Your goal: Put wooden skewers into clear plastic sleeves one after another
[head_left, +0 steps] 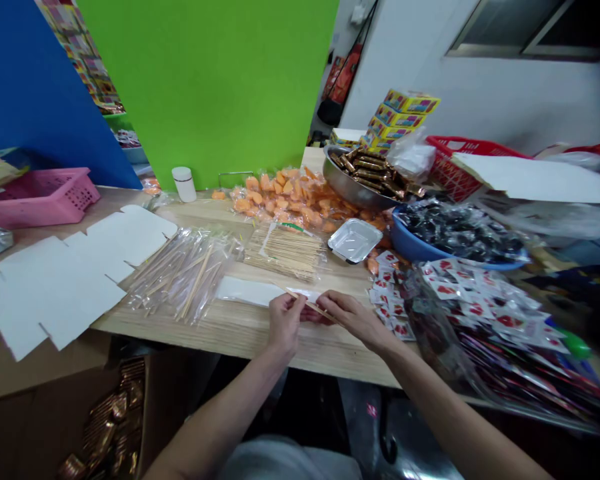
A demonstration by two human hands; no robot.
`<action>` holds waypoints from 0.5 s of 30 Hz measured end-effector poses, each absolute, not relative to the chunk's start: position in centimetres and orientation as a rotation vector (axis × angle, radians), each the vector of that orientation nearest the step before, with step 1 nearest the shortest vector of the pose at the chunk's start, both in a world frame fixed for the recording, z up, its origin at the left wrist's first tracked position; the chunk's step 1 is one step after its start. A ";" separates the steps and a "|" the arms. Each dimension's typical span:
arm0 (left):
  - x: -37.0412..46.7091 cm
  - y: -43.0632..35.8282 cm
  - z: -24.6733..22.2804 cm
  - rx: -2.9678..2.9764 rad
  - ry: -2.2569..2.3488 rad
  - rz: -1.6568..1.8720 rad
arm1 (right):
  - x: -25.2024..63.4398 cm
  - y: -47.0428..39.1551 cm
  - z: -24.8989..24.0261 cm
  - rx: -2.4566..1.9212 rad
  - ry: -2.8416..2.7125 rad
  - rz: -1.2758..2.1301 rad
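Note:
A thin wooden stick (pixel 322 312) runs slantwise between my two hands above the table's front part. My left hand (pixel 284 323) pinches it near its upper left part. My right hand (pixel 353 316) closes around its lower right end, and its fingertips are partly hidden. Just behind my hands lies a stack of white strips or sleeves (pixel 245 291), flat on the table. A bundle of bare wooden sticks (pixel 287 252) rests in an opened clear bag beyond it. To the left is a pile of sticks in clear plastic sleeves (pixel 180 277).
White cardboard sheets (pixel 75 267) lie at left, near a pink basket (pixel 45 197). Orange wrapped pieces (pixel 290 197), a foil tray (pixel 355 240), a metal bowl (pixel 353 187), and a blue basin (pixel 415 247) stand behind. Red-and-white sachets (pixel 485 293) crowd the right.

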State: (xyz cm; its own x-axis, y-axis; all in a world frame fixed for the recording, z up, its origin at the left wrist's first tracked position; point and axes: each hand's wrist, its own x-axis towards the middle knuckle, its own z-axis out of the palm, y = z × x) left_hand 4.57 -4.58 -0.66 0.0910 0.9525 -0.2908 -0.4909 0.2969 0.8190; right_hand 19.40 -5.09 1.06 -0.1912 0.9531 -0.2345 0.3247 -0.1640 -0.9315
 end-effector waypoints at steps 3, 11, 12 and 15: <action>4.5 -4.7 -0.5 0.576 0.992 1.213 | 20.4 -6.0 0.0 -1.596 -1.333 1.186; 5.4 -5.5 -0.2 0.547 0.939 1.173 | 20.8 -7.1 0.2 -1.537 -1.205 1.063; 5.6 -5.7 -0.3 0.547 0.943 1.170 | 20.7 -7.2 0.5 -1.614 -1.353 0.918; 6.0 -6.3 -0.6 0.550 0.950 1.170 | 20.1 -7.8 1.6 -1.720 -1.687 0.612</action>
